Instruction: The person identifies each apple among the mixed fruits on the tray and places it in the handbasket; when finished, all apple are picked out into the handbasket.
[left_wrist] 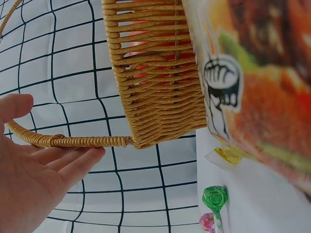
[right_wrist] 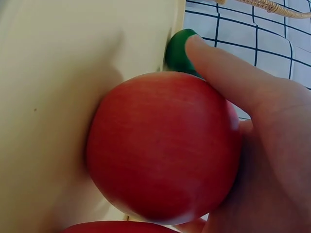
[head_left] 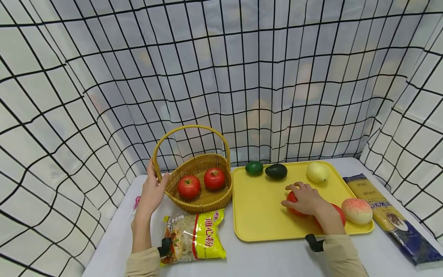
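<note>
A yellow wicker basket (head_left: 199, 204) with a tall handle (head_left: 194, 127) holds two red tomatoes (head_left: 188, 187). My left hand (head_left: 154, 190) is at the basket's left side. In the left wrist view its straight fingers touch the handle's lower part (left_wrist: 87, 141) while the thumb stands away from it. Over the yellow tray (head_left: 259, 215), my right hand (head_left: 306, 200) holds a red apple (right_wrist: 165, 145), faintly streaked, with thumb and fingers around its side. A second red fruit (head_left: 338, 215) lies close by, partly hidden under the wrist.
A green fruit (head_left: 254, 168), a dark avocado (head_left: 276, 171), a yellow lemon (head_left: 317, 172) and a peach (head_left: 357, 211) lie on the tray. A noodle bag (head_left: 194, 236) lies before the basket, a long blue-gold packet (head_left: 392, 219) at right. Lollipops (left_wrist: 215, 196) lie at left; gridded cloth (head_left: 242, 77) surrounds the table.
</note>
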`<act>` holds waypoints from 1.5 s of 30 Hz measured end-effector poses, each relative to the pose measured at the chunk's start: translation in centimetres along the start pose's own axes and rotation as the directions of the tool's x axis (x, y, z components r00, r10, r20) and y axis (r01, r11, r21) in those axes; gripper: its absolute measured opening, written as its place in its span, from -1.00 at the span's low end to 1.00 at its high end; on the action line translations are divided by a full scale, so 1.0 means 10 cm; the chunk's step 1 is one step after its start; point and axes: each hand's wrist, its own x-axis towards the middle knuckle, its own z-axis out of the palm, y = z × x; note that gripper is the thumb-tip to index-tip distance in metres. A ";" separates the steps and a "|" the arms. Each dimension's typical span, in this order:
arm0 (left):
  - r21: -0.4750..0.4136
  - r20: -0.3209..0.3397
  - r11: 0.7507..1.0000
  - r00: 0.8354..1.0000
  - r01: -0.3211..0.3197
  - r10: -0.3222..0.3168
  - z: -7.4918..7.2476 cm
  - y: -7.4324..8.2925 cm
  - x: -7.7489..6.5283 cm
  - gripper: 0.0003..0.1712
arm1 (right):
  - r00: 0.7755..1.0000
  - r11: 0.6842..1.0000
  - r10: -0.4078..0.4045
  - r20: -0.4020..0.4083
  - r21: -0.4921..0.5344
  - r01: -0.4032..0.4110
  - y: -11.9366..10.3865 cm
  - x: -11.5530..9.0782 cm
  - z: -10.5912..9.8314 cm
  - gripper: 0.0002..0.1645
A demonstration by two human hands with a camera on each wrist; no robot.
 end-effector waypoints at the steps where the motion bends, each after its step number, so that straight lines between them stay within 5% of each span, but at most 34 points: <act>1: -0.003 0.001 1.000 1.000 -0.002 0.002 0.00 0.00 0.00 -0.05 | 1.000 1.000 0.010 0.015 0.006 -0.010 0.00 0.00 -0.01 -0.19; 9: -0.017 -0.002 1.000 1.000 -0.004 0.004 0.00 0.00 -0.01 -0.05 | 0.995 0.998 0.033 0.094 0.055 -0.038 -0.02 -0.01 -0.06 -0.12; 21: -0.005 0.009 1.000 1.000 -0.001 0.001 0.01 -0.01 0.00 -0.04 | 0.986 0.997 0.040 0.161 0.062 -0.051 -0.04 -0.02 -0.06 -0.39; 33: 0.012 -0.001 1.000 1.000 -0.008 0.008 -0.02 0.01 0.00 -0.06 | 0.973 0.983 -0.090 0.211 0.177 0.052 -0.13 -0.04 -0.09 -0.45; 45: -0.004 0.004 1.000 1.000 -0.002 0.002 -0.02 0.00 0.00 -0.06 | 0.967 0.978 -0.093 0.239 0.202 0.044 -0.36 -0.12 -0.20 -0.38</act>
